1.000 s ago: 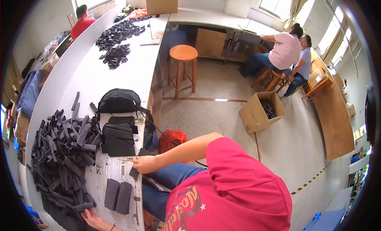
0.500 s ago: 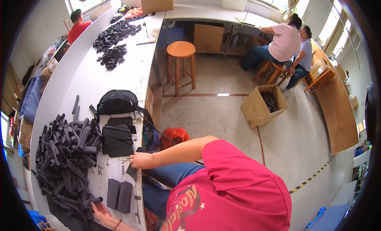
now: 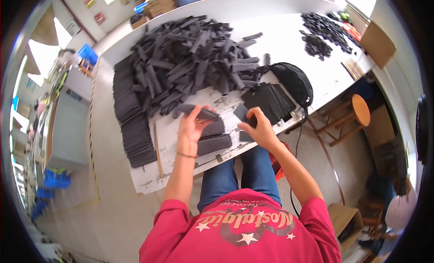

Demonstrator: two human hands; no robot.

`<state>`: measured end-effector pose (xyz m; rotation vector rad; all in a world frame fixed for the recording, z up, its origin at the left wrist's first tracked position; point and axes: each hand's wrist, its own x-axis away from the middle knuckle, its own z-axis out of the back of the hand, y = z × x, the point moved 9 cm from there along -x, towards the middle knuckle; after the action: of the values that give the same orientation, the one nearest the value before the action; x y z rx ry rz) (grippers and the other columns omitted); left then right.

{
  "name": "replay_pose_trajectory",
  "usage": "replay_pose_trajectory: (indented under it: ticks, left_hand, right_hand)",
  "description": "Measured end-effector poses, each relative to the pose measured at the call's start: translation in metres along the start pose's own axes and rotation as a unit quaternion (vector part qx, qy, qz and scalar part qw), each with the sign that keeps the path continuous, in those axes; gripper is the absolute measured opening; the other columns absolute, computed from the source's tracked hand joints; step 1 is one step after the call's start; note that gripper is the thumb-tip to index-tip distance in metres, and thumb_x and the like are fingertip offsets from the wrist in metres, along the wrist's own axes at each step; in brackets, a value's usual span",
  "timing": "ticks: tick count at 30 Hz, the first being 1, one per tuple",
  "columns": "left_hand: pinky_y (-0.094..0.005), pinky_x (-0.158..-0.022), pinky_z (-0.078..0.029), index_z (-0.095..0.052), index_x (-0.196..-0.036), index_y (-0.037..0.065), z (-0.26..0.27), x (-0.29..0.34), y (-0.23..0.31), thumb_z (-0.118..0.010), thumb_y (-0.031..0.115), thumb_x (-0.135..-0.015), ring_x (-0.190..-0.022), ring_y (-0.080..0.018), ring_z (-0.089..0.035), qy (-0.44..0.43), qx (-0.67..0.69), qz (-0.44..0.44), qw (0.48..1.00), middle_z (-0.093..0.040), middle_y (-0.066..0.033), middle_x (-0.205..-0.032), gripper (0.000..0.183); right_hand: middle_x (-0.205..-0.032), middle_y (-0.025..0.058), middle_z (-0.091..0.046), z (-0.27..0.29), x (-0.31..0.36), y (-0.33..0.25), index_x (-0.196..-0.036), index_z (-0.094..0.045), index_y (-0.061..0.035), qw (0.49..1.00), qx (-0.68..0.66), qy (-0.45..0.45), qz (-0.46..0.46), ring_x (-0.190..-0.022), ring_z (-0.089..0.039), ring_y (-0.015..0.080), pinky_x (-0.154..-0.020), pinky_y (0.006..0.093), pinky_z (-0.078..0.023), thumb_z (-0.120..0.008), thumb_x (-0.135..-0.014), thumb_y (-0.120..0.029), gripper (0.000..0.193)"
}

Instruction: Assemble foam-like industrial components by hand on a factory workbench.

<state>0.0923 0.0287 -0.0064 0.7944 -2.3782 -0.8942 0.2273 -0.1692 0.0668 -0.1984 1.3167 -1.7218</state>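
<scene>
Held in the left hand (image 3: pixel 191 129), above the near side of a white surface (image 3: pixel 275 37): a dark grey rolled piece (image 3: pixel 207 114), with the thumb pressed along it. Pinched in the right hand (image 3: pixel 260 127), just to the right: a small flat dark piece (image 3: pixel 241 112). Hands apart from each other, each closed on its own piece. Just below the rolled piece, side by side on the surface: two folded grey bundles (image 3: pixel 214 144), one partly hidden by the left hand. Beyond these, a large, loose heap of similar rolls (image 3: pixel 190 59). Along the heap's left side, a long row of tightly layered dark pieces (image 3: pixel 131 118), with a thin wooden stick (image 3: pixel 158 150) nearby. Near the right hand, an overlapping stack of black flat pieces (image 3: pixel 269 101), next to a black bag (image 3: pixel 291 80). Farther right, scattered small black pieces (image 3: pixel 327 35). Down on the floor at right, a wooden stool (image 3: pixel 360 110) and an open cardboard box (image 3: pixel 341 220).
</scene>
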Motion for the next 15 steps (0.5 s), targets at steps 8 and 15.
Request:
replay_pose_trajectory:
  ticks: [8, 15]
  left_hand:
    - [-0.0491, -0.084, -0.059, -0.045, -0.115, 0.004, -0.005, 0.003, -0.013, -0.065, 0.009, -0.09, -0.097, -0.0418, -0.066, -0.04, 0.08, 0.036, 0.995, -0.062, -0.0212, -0.109, 0.032]
    - [-0.0493, -0.089, -0.057, -0.032, -0.127, 0.005, -0.011, 0.006, -0.019, -0.057, -0.01, -0.088, -0.104, -0.0421, -0.063, -0.033, 0.057, 0.033, 0.997, -0.059, -0.0246, -0.112, 0.049]
  right_hand:
    - [-0.098, 0.0139, -0.06, -0.036, 0.018, -0.027, -0.102, -0.053, -0.0018, 0.983, 0.107, -0.076, 0.125, -0.089, -0.054, 0.034, -0.077, 0.0421, -0.042, -0.069, -0.083, -0.011, 0.026]
    - [-0.107, 0.0139, -0.062, -0.024, 0.018, -0.023, -0.125, -0.056, -0.0019, 0.992, 0.069, -0.084, 0.057, -0.099, -0.058, 0.0275, -0.087, 0.034, -0.045, -0.066, -0.086, -0.007, 0.041]
